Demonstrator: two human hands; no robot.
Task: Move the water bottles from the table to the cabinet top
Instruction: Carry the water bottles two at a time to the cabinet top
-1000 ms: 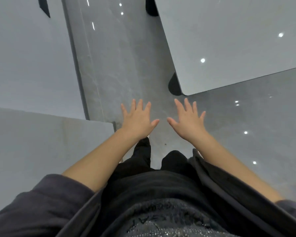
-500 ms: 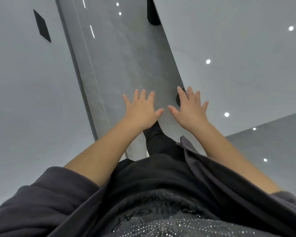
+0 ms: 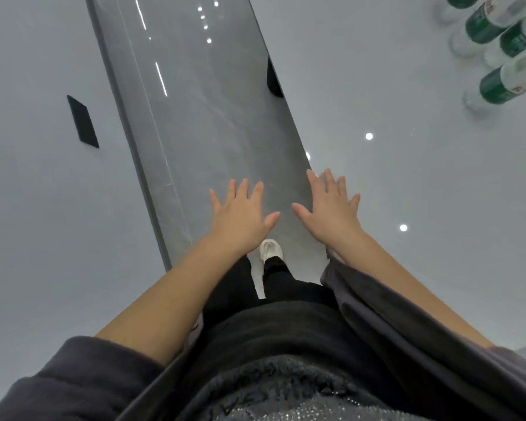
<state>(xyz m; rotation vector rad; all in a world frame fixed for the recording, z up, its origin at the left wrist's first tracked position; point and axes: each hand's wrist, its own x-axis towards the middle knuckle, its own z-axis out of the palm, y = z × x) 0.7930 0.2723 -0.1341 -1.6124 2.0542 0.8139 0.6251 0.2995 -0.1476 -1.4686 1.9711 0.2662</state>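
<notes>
Several clear water bottles with green labels (image 3: 499, 83) stand in a cluster at the top right, on a glossy white table (image 3: 392, 86). My left hand (image 3: 240, 215) is held out flat over the grey floor, fingers spread, holding nothing. Beside it, my right hand (image 3: 331, 209) is also flat and spread, empty, hovering at the table's near-left edge. Both hands are far from the bottles. Some bottles are cut off by the frame's top and right edges.
A strip of glossy grey floor (image 3: 201, 117) runs between the table on the right and a pale grey surface (image 3: 43, 208) on the left that bears a black patch (image 3: 83, 121). My white shoe (image 3: 271, 250) is on the floor below my hands.
The view has shifted forward along the floor strip. The table now fills the right side and the bottles have come into view at top right. Both hands stay flat and empty.
</notes>
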